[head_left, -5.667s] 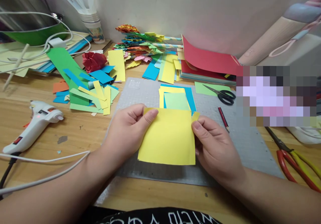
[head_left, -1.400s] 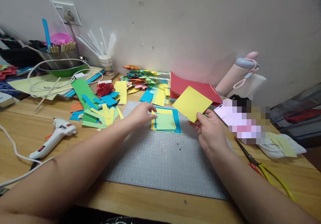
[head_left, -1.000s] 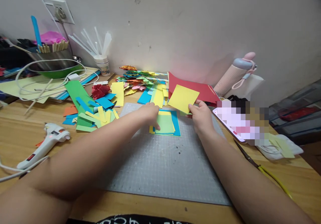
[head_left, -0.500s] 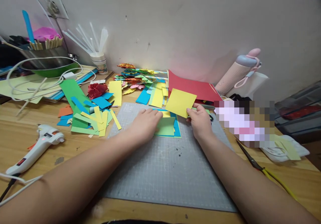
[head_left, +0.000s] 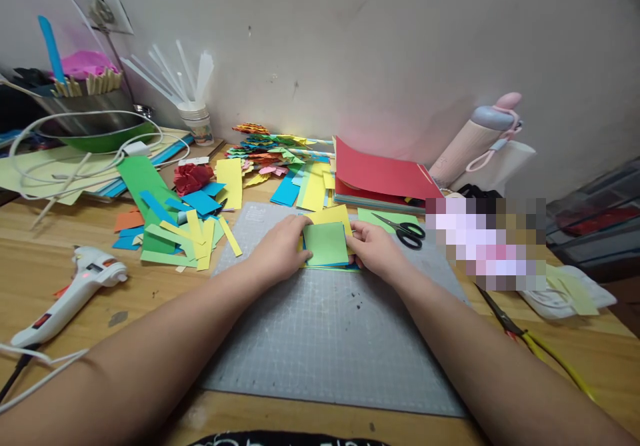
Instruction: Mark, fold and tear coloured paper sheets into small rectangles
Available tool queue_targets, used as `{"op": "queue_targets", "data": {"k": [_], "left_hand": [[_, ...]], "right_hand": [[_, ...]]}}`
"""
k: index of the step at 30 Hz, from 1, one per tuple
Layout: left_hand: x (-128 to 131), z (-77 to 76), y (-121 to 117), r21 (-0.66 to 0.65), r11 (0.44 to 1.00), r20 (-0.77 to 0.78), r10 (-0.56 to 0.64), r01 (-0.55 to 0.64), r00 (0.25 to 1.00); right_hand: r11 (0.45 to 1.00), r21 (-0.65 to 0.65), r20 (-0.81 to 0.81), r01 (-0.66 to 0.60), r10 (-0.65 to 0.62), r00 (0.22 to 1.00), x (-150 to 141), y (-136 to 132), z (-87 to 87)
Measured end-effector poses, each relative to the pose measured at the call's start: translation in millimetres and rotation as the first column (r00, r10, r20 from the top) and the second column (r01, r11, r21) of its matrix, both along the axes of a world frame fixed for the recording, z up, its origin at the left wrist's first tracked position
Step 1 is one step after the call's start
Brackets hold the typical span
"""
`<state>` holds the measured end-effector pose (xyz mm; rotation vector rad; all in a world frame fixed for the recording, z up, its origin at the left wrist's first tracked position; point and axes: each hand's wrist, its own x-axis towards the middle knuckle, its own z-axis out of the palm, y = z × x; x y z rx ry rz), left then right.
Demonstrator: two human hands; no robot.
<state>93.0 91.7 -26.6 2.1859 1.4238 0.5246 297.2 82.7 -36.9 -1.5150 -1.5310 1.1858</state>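
My left hand (head_left: 283, 247) pinches the left edge of a light green paper square (head_left: 325, 244), its thumb in front. A blue sheet shows just below the green one's lower edge. My right hand (head_left: 376, 250) grips the yellow paper square (head_left: 334, 216) by its right side; this square lies behind or under the green one, mostly covered. Beneath both hands are more blue and yellow sheets of the stack, resting on the grey cutting mat (head_left: 320, 339). How many sheets the left fingers hold is hidden.
Black-handled scissors (head_left: 407, 233) lie right of my hand on a green strip. Paper scraps (head_left: 195, 236) and a hot glue gun (head_left: 85, 293) are left. Red paper (head_left: 383, 169) tops a stack behind. Red-and-yellow-handled scissors (head_left: 530, 339) and a pink bottle (head_left: 465, 143) stand right.
My right hand has brought the yellow square down and left, from the air to the stack. My left hand has reached the stack and lifted the green square's edge.
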Motion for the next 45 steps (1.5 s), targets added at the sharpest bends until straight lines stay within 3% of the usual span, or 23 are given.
{"op": "queue_targets", "data": {"k": [4,7,10,14,16,19,22,26,31,36,40,45], "left_hand": [[-1.4,4.8,0.5,-0.157,0.975,0.214,0.189,-0.157,0.958],[-3.4,14.2,0.5,-0.366,0.895,0.358,0.389,-0.256,0.849],[-4.3,22.6,-0.5,-0.585,0.78,0.452,0.54,-0.222,0.71],[-2.4,28.5,-2.3,-0.721,0.678,0.511,0.659,-0.142,0.552],[-1.5,30.3,-2.0,-0.752,0.649,0.521,0.691,-0.112,0.501],[-0.2,30.2,0.6,-0.783,0.621,0.528,0.697,-0.04,0.486],[2.9,24.6,4.2,-0.773,0.634,0.547,0.649,0.02,0.529],[9.0,15.0,7.5,-0.722,0.691,0.565,0.588,0.002,0.579],[9.2,17.7,9.9,-0.702,0.712,0.584,0.55,0.03,0.597],[6.9,14.4,11.9,-0.651,0.759,0.542,0.45,0.016,0.71],[4.9,2.5,12.8,-0.529,0.848,0.524,0.334,-0.008,0.784],[-2.9,-1.4,15.7,-0.37,0.929,0.539,0.227,-0.014,0.811]], "right_hand": [[0.992,0.069,0.112,0.109,-0.117,0.987,10.1,2.1,-0.3],[0.981,0.097,0.122,0.167,-0.178,0.976,16.6,6.4,-5.3],[0.983,0.047,0.095,0.176,-0.18,0.979,14.2,7.6,-7.3],[0.984,-0.05,0.03,0.17,-0.169,0.985,5.1,2.8,-0.5],[0.982,-0.088,0.004,0.17,-0.17,0.985,2.5,0.2,4.2],[0.975,-0.129,-0.02,0.183,-0.187,0.982,1.8,-1.4,8.9],[0.968,-0.157,-0.041,0.193,-0.202,0.978,2.4,-0.5,10.3],[0.964,-0.175,-0.061,0.199,-0.212,0.975,2.7,0.6,10.2],[0.961,-0.191,-0.081,0.199,-0.217,0.973,2.7,0.8,10.5],[0.967,-0.163,-0.092,0.196,-0.213,0.973,2.9,1.2,6.5],[0.975,-0.068,-0.101,0.213,-0.219,0.97,7.1,3.9,-0.7],[0.934,0.172,-0.182,0.314,-0.283,0.942,7.2,4.3,-0.6]]}}
